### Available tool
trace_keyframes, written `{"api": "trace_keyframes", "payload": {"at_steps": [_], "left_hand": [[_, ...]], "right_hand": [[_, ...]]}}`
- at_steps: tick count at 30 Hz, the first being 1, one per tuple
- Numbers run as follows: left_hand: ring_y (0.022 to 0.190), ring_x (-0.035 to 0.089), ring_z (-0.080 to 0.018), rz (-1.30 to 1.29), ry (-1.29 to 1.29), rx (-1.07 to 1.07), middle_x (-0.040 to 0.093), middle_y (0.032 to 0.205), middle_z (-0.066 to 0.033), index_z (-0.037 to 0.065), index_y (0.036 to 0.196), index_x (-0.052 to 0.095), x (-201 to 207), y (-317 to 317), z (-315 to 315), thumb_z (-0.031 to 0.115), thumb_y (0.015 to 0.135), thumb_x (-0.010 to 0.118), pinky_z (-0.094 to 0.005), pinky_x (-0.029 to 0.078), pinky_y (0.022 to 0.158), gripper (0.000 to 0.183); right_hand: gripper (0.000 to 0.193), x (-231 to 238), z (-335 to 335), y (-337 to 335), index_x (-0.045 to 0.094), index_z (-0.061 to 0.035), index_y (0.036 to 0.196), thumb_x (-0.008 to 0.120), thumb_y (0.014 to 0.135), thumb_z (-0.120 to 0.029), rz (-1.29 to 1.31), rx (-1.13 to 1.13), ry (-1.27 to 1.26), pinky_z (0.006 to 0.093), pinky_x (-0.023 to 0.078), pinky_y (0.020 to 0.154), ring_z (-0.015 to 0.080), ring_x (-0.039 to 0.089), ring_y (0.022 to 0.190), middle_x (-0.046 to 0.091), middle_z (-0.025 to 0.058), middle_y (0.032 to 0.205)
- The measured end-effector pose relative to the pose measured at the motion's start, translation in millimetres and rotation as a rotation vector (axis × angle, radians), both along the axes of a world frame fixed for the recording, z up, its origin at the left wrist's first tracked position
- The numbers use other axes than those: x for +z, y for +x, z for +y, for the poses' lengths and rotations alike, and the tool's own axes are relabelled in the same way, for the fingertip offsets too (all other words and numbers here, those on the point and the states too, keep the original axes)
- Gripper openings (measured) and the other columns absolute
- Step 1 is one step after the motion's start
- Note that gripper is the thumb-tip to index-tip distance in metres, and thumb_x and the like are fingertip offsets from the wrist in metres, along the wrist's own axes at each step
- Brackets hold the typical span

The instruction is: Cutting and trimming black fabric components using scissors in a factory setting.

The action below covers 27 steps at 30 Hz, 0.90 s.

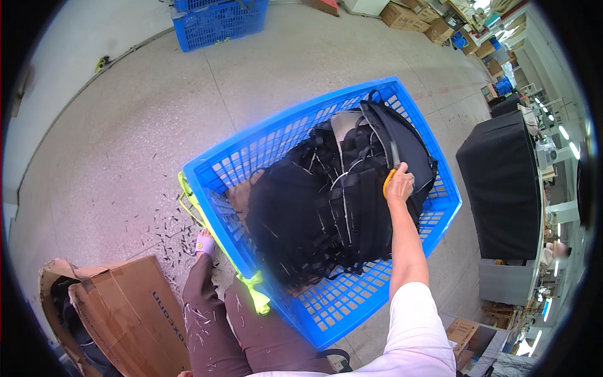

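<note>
My right hand (pixel 401 183) is closed on scissors with orange handles (pixel 387 183); their blades point away from me over a black backpack (pixel 409 138). This backpack lies on the right side of a large blue plastic basket (pixel 202 171). Left of it, a heap of black fabric pieces (pixel 286 207) with straps and pale-edged seams fills the basket. Of my left hand, only a small patch of skin (pixel 186 374) seems to show at the lower edge, and its fingers are hidden.
Neon-yellow strips (pixel 254 294) are tied to the basket's left side. An open cardboard box (pixel 129 314) with dark contents stands at lower left. Black scraps (pixel 173 239) litter the floor. Stacked blue crates (pixel 220 28) stand far back, and a black-covered stack (pixel 499 188) is at right.
</note>
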<state>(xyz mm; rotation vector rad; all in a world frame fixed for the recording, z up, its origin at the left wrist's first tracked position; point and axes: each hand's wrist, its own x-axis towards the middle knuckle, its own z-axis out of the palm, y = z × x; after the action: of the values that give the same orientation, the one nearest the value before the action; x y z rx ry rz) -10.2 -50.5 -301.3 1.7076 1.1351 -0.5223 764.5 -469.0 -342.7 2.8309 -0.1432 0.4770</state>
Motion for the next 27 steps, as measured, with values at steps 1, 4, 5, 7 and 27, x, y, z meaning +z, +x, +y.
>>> {"api": "trace_keyframes", "payload": {"at_steps": [1,4,5,7,27], "left_hand": [[0.092,0.057,-0.0213,0.004,0.012,0.008,0.062,0.1,-0.01,0.004,0.111,0.057,0,-9,1,0.026,0.084,0.058,-0.0344,0.045,0.082,0.035],[0.092,0.057,-0.0219,0.102,-0.087,-0.093,0.063,0.098,-0.0121,0.003,0.111,0.057,17,15,-2,0.026,0.084,0.059,-0.0357,0.045,0.082,0.036],[0.092,0.057,-0.0224,0.093,-0.106,-0.027,0.063,0.098,-0.0127,0.003,0.111,0.057,21,17,-4,0.025,0.084,0.058,-0.0351,0.045,0.082,0.035],[0.092,0.057,-0.0229,0.084,-0.124,0.041,0.062,0.098,-0.0133,0.003,0.111,0.057,28,23,-8,0.025,0.084,0.058,-0.0346,0.045,0.082,0.035],[0.096,0.055,-0.0157,-0.945,0.183,0.306,0.058,0.105,-0.0065,0.003,0.116,0.054,204,430,75,0.025,0.088,0.056,-0.0295,0.044,0.076,0.035]], "right_hand": [[0.021,2,1,0,0.04,-0.0095,0.1,0.053,0.088,-0.022,-0.03,-0.053,0.024,0.0399,0.053,0.064,0.0336,0.061,0.076,0.056,0.0192,0.083],[0.02,11,-6,-2,0.04,-0.0094,0.101,0.051,0.09,-0.022,-0.043,-0.116,0.033,0.0397,0.053,0.061,0.0337,0.061,0.073,0.056,0.0184,0.08],[0.02,9,-7,-1,0.041,-0.0097,0.101,0.051,0.09,-0.022,-0.035,-0.055,-0.001,0.0401,0.053,0.061,0.0341,0.062,0.073,0.057,0.0186,0.079],[0.019,5,-10,0,0.042,-0.01,0.101,0.051,0.09,-0.023,-0.028,0.009,-0.036,0.0406,0.053,0.061,0.0344,0.062,0.073,0.057,0.0188,0.078],[0.048,204,133,-362,0.049,-0.0034,0.116,0.064,0.071,-0.003,1.521,0.922,1.556,0.0298,0.045,0.068,0.0223,0.057,0.075,0.056,0.0147,0.089]]}}
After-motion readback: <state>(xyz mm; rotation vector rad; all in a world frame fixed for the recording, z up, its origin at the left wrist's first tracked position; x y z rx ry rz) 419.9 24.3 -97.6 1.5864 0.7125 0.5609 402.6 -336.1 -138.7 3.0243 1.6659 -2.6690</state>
